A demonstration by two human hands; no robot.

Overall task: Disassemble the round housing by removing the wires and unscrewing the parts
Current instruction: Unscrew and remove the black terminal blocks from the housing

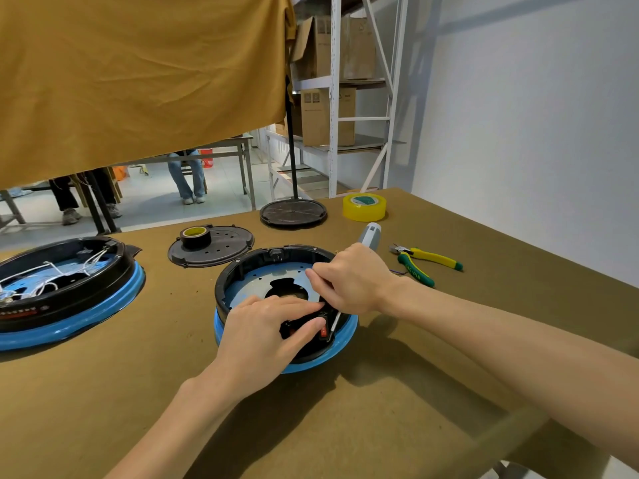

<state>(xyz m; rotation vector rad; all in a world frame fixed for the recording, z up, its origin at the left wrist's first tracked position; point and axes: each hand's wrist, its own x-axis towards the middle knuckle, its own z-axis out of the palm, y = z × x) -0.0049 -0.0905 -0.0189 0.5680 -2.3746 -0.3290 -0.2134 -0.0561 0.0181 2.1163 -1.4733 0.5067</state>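
Left hand [266,335] fingers flat on round housing [242,271], right hand [352,278] clamped on screwdriver [369,233]

workshop | metal storage shelving [359,98] with cardboard boxes [328,115] | pliers [427,262], tape roll [364,207] on workbench [415,392]

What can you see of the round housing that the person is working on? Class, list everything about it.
The round housing is a black plastic ring with a blue band round its base, sitting flat on the brown table. Inside lies a bluish perforated metal plate with a dark cut-out at its middle. A black part with a red switch sits at its near rim. The left hand rests on that rim; the right hand holds a screwdriver down into it.
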